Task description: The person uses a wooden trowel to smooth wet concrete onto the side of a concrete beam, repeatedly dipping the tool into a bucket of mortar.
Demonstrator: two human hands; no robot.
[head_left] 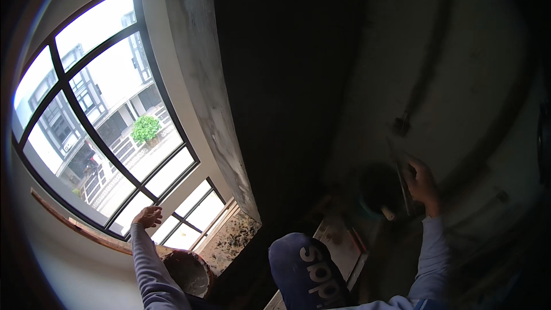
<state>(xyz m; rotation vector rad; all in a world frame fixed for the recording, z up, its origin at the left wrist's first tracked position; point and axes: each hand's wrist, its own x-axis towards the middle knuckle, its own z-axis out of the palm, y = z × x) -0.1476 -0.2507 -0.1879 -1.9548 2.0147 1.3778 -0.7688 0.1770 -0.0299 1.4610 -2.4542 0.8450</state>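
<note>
My left hand (148,216) is stretched out in front of the tall window (120,169), fingers loosely bent and apart, nothing visible in it. Below it, beside my sleeve, a bucket (195,275) holds a grey substance. My right hand (423,186) grips a long, thin, flat tool (402,175), perhaps a trowel, held against the dim wall side at the right. Just left of that hand is a dark round container (376,192), its contents too dark to tell. My knee (304,270) in dark trousers shows at the bottom.
A rough grey plastered column edge (218,138) runs between window and dark wall (459,51), which has vertical channels and a small box (400,125). A speckled ledge (232,241) lies below the column. A board (338,244) is beside my knee. A wooden strip (86,227) runs under the window.
</note>
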